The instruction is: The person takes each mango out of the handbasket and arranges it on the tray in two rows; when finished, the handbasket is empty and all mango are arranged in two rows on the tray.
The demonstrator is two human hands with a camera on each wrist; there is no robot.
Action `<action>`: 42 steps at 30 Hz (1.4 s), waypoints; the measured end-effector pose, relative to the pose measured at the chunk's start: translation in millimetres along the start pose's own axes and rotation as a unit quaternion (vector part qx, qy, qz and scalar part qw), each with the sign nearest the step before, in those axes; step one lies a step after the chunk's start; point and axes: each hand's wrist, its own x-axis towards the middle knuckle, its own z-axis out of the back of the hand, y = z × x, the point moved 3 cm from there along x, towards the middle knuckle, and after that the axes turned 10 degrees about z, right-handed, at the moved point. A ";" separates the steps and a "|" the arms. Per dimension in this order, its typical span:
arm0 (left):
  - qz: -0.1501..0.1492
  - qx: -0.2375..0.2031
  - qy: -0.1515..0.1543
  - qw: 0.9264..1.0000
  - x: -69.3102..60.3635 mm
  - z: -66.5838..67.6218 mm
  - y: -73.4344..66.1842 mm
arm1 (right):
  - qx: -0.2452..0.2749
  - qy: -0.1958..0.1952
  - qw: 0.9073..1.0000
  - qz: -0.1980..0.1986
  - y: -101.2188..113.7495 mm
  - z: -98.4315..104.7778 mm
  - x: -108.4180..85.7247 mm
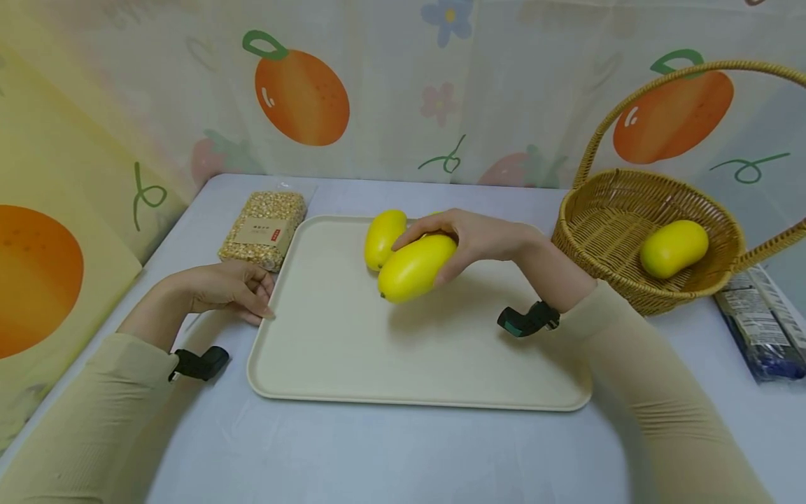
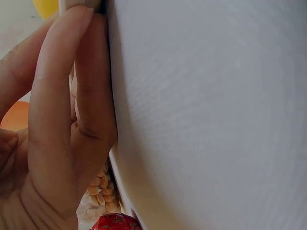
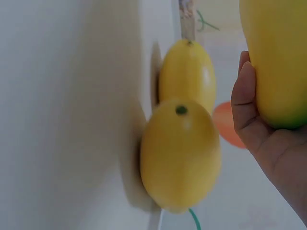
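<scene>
My right hand [image 1: 472,241] grips a yellow mango [image 1: 417,269] and holds it above the cream tray [image 1: 352,364]. In the right wrist view the held mango [image 3: 283,62] shows a green tinge at its lower end. Two other mangoes lie on the tray: one [image 1: 385,238] is plain in the head view, while the nearer one in the right wrist view [image 3: 180,155] is mostly hidden behind the hand from above. At the tray's left rim, my left hand [image 1: 223,290] pinches the edge between thumb and fingers.
A wicker basket [image 1: 569,241] with a tall handle stands at the right, with one mango [image 1: 674,249] inside. Beside it lies a dark package [image 1: 765,322]. A clear bag of corn kernels [image 1: 264,224] is behind the left hand. A fruit-patterned cloth [image 1: 378,91] hangs at the back.
</scene>
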 end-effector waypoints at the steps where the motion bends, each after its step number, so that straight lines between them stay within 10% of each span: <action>1: 0.000 0.000 -0.001 1.000 0.1 0.1 0.0 | -0.005 0.008 1.000 -0.003 -0.6 -3.3 2.9; 42: 0.005 0.003 -0.004 1.000 -1.8 -1.0 -1.8 | -0.002 0.175 0.985 0.002 -24.2 -63.3 51.9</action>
